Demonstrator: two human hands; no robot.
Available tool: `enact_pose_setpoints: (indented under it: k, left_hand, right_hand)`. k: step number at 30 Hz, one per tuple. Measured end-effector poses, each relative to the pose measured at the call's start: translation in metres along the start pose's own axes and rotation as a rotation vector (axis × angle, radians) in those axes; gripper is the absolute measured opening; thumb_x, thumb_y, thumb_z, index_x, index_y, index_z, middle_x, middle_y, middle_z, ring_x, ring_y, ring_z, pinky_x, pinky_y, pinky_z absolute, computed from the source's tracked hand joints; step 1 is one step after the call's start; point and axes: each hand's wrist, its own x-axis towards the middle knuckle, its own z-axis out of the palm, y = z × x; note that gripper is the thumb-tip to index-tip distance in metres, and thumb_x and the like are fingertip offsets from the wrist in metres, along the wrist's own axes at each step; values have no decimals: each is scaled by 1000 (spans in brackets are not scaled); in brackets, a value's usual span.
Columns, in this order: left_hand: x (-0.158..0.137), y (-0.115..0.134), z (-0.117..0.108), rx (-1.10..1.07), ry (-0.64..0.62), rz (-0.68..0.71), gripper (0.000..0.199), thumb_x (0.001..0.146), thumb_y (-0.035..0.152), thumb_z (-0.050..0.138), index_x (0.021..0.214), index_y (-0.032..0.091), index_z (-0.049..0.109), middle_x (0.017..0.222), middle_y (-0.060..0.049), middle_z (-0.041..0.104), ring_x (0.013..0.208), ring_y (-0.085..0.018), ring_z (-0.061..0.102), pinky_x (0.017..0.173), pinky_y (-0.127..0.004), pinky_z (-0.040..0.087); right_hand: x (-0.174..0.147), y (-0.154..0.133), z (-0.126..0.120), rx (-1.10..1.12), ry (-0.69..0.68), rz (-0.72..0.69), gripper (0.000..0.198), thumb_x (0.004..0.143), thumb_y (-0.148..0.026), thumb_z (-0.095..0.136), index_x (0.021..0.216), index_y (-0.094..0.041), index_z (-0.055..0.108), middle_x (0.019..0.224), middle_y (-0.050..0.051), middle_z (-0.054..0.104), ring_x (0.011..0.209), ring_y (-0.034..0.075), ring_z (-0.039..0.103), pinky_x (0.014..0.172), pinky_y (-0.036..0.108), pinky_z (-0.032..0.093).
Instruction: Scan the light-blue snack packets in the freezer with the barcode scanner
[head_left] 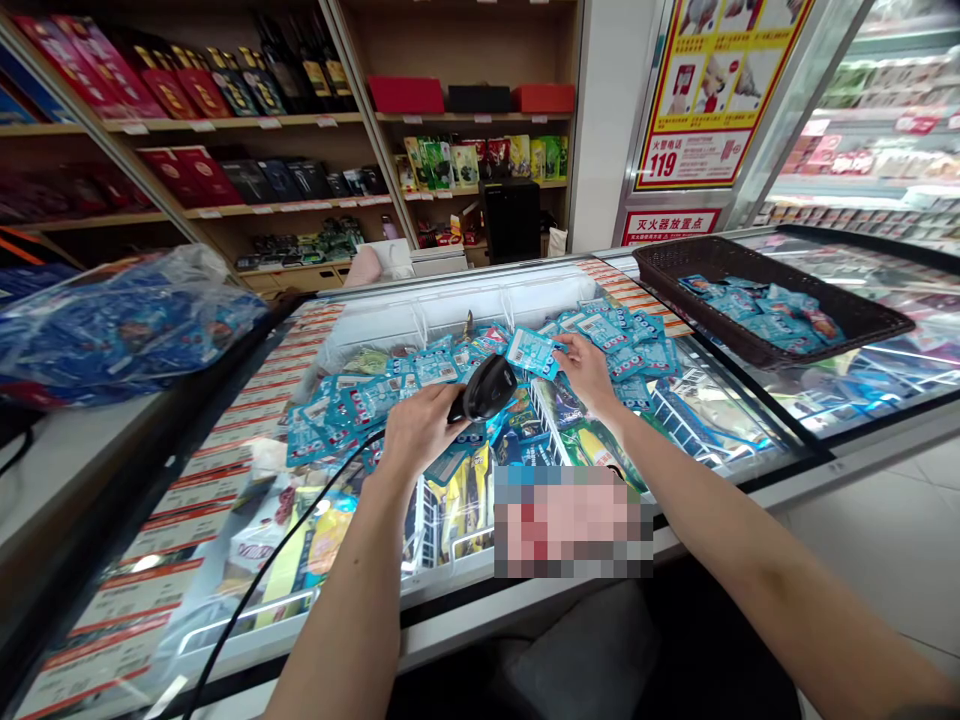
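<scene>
In my left hand [415, 432] is a black handheld barcode scanner [490, 388], its head tilted up and to the right, with a black cable [292, 535] trailing down to the lower left. Between the thumb and fingers of my right hand [586, 372] I pinch a small blue snack packet [532, 352], whose pale printed side faces me, just beyond the scanner head. Many similar blue packets lie loose on the glass top of the chest freezer, some in a heap [375, 400] left of the scanner, others in a pile [637, 340] right of my right hand.
A brown basket [757, 345] with more blue packets stands on the freezer at the right. At the left lies a clear plastic bag [135, 325] full of blue packets. Price labels [217, 480] line the glass. Shelves [300, 120] with bottles and boxes rise behind.
</scene>
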Motion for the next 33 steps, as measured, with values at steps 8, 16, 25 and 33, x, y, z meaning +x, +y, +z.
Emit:
enact_pose_setpoints:
  k: [8,16,25,33]
  left_hand:
    - [-2,-8,-2,30,65,-150,37,80,40,55,112,22,58,104,-7,67,97,-25,61,68,-30,43]
    - [-4,-12,-3,66,121,-279,38,78,43,54,109,22,60,107,-8,66,95,-26,61,66,-30,41]
    - [-4,-15,-6,83,112,-389,40,81,44,51,112,21,58,104,-8,67,96,-25,61,63,-29,38]
    - [-5,-19,-6,85,165,-456,39,80,45,52,110,22,59,100,-8,69,95,-26,62,63,-30,39]
  right_hand:
    - [-1,-13,-19,-188,-23,-8,32,83,-25,46,113,-21,57,82,3,66,70,18,62,75,33,49]
    - [-8,-19,-23,-582,-2,-40,34,81,-15,45,111,-17,61,102,11,60,94,24,55,85,35,43]
    - [-14,-26,-19,-620,-64,-260,33,88,-34,48,117,-24,61,125,9,52,115,27,41,96,43,33]
    - [-18,-18,-6,-639,-258,-363,29,87,-44,51,109,-31,64,121,3,60,116,23,45,105,49,17]
